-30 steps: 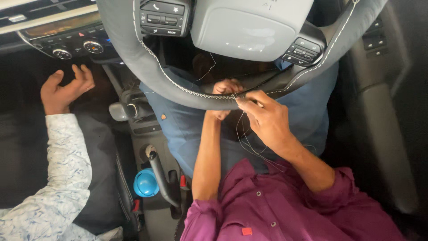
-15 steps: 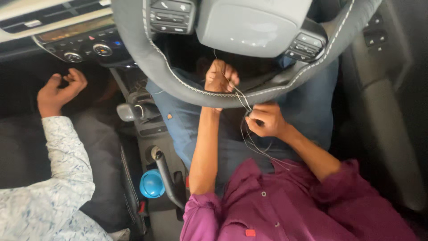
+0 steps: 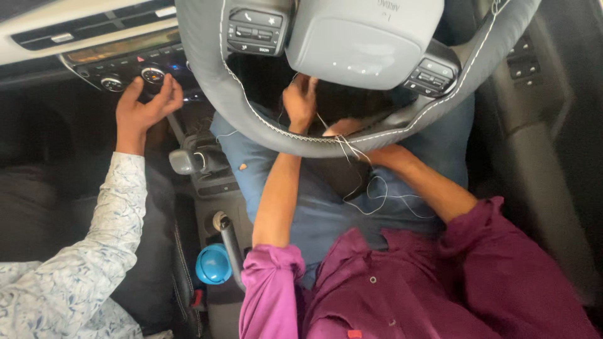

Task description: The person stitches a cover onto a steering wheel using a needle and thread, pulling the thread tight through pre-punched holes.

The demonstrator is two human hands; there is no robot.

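Note:
A grey steering wheel cover (image 3: pixel 264 129) with white stitching wraps the wheel rim. My left hand (image 3: pixel 300 100) reaches up inside the wheel, above the lower rim, with its fingers closed on a thin white thread (image 3: pixel 367 188). The thread runs down past the rim and hangs in loops over my blue-trousered lap. My right hand (image 3: pixel 344 128) is tucked behind the lower rim. Only a small part of it shows, so its grip is hidden. Its forearm comes in from the right.
Another person's hand (image 3: pixel 146 107) in a pale patterned sleeve touches the dashboard knobs (image 3: pixel 152 75) at the upper left. Between the seats are a gear lever (image 3: pixel 188 160), a handbrake lever (image 3: pixel 227 242) and a blue round cap (image 3: pixel 212 263). The door panel is at the right.
My right hand has moved up from in front of the rim to behind it. My left hand went higher inside the wheel. The other person's hand moved up to the dashboard knobs.

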